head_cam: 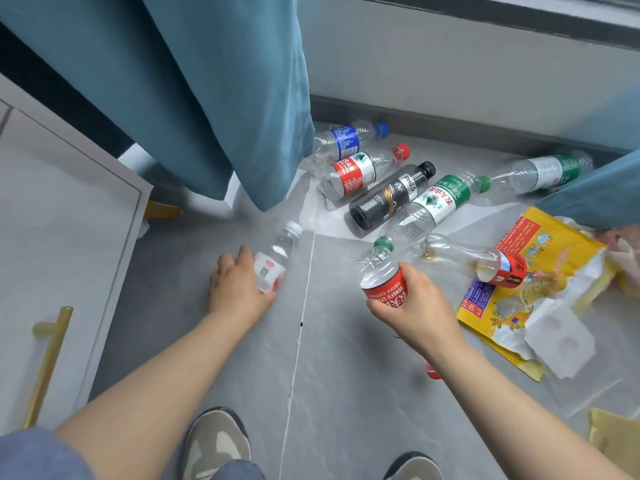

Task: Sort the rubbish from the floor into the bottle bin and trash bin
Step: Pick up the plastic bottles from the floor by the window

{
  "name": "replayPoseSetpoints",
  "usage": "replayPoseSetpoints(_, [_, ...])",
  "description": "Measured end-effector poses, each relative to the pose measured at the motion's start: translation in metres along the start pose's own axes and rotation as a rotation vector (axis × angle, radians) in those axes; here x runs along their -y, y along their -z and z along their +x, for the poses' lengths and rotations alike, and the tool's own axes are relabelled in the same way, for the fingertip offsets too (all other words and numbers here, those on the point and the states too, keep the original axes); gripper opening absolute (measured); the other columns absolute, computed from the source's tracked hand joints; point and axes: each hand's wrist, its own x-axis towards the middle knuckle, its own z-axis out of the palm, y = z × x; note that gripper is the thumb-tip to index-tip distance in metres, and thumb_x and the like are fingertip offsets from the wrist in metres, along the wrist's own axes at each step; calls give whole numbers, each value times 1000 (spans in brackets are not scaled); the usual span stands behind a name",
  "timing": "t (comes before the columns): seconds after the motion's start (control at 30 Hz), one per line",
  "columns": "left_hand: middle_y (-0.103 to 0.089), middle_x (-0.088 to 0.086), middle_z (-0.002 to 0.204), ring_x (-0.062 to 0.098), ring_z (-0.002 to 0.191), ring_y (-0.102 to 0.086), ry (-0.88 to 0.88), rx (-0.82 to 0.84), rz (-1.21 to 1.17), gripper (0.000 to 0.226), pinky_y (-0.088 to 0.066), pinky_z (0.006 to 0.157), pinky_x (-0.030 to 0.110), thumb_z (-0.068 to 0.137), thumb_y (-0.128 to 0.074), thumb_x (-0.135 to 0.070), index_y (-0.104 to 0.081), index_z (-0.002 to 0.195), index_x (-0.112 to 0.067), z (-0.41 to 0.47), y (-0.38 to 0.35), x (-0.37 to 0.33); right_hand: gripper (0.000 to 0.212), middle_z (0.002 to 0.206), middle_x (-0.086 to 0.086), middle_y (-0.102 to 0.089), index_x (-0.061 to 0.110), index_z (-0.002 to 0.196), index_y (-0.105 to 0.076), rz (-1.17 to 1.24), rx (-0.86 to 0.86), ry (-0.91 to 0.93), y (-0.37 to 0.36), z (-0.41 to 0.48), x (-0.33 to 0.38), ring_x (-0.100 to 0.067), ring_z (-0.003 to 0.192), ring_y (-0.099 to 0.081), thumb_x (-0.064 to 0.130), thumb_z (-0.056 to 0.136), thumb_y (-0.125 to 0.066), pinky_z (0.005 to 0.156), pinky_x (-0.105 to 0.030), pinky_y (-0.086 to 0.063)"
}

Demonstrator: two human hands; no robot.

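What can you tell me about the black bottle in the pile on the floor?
The black bottle looks like opaque dark plastic, with its black screw cap on and a dark label reading PH8.0 beside a gold mark. It looks uncrushed. It lies on its side on the grey floor, cap toward the far wall, between a red-labelled bottle and a green-labelled bottle. Whether it touches them is unclear.

white-capped clear bottle (277,259) lying on floor (346,375), red-labelled bottle (383,287) crumpled — green-capped, yellow wrapper (498,317) nearby
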Motion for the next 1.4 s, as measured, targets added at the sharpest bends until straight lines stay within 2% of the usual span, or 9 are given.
replayPoseSetpoints(0.1, [-50, 15, 118, 35, 105, -54, 12, 81, 15, 61, -43, 89, 36, 73, -70, -41, -46, 120, -10, -15, -15, 9, 39, 88, 5, -58, 26, 92, -48, 8, -10, -13, -1, -1, 0, -20, 82, -56, 49, 68, -68, 63, -30, -39])
replayPoseSetpoints(0.3, [-54, 9, 108, 29, 93, -56, -17, 45, -99, 48, -42, 74, 31, 77, -66, -44, -48, 108, -12, -26, -2, -1, 53, 105, 7, -60, 30, 112, -46, 49, -17, -38, 7, -8, 4, -21, 98, -57, 47, 68, -70, 69, -29, -38])
replayPoseSetpoints(0.43, [-55, 3, 100, 24, 86, -55, -92, 20, -179, 44, -40, 70, 28, 78, -62, -51, -49, 101, -16, -45, 34, -29, 67, 107, -3, -66, 23, 123, -42, 100, -30, -104, 30, -20, 16, -30, 103, -60, 44, 69, -73, 75, -35, -48])
replayPoseSetpoints(0.63, [-53, -6, 93, 16, 87, -54, -149, 27, -316, 37, -40, 71, 25, 74, -66, -49, -50, 97, -25, -123, 124, -61, 60, 104, -1, -67, 22, 117, -45, 306, -99, -180, 103, -79, 61, -27, 99, -62, 35, 68, -78, 71, -30, -42])
replayPoseSetpoints(0.9, [-61, -12, 93, 4, 82, -58, -219, -1, -549, 30, -47, 70, 25, 71, -72, -40, -54, 93, -33, -279, 330, -126, 50, 96, 7, -63, 25, 105, -46, 397, -244, -56, 314, -192, 176, -19, 90, -61, 34, 67, -78, 73, -35, -49])
replayPoseSetpoints(1.07, [-63, -8, 95, 5, 83, -59, -306, -56, -641, 31, -38, 61, 16, 72, -72, -38, -56, 97, -29, -361, 465, -169, 53, 94, 11, -58, 27, 112, -47, 437, -400, 6, 466, -263, 250, -11, 83, -52, 35, 70, -78, 68, -25, -36])
replayPoseSetpoints(1.2, [-63, -9, 92, 0, 80, -57, -416, -105, -706, 28, -35, 57, 12, 74, -73, -31, -55, 96, -27, -415, 561, -206, 59, 101, 8, -59, 25, 118, -45, 446, -509, 64, 570, -315, 295, -14, 90, -54, 35, 71, -78, 73, -28, -42])
replayPoseSetpoints(1.27, [-64, -11, 92, 3, 83, -60, -498, -83, -727, 29, -41, 61, 14, 74, -74, -33, -57, 97, -28, -441, 601, -223, 60, 103, 6, -60, 26, 118, -45, 459, -587, 77, 613, -340, 312, -17, 92, -57, 37, 70, -79, 77, -32, -47])
replayPoseSetpoints(1.4, [-65, -12, 94, 8, 87, -61, -687, -49, -671, 33, -50, 74, 28, 72, -74, -34, -56, 99, -32, -496, 674, -249, 67, 107, 10, -57, 29, 126, -44, 531, -759, 61, 686, -406, 335, -13, 96, -55, 37, 70, -80, 81, -27, -44])
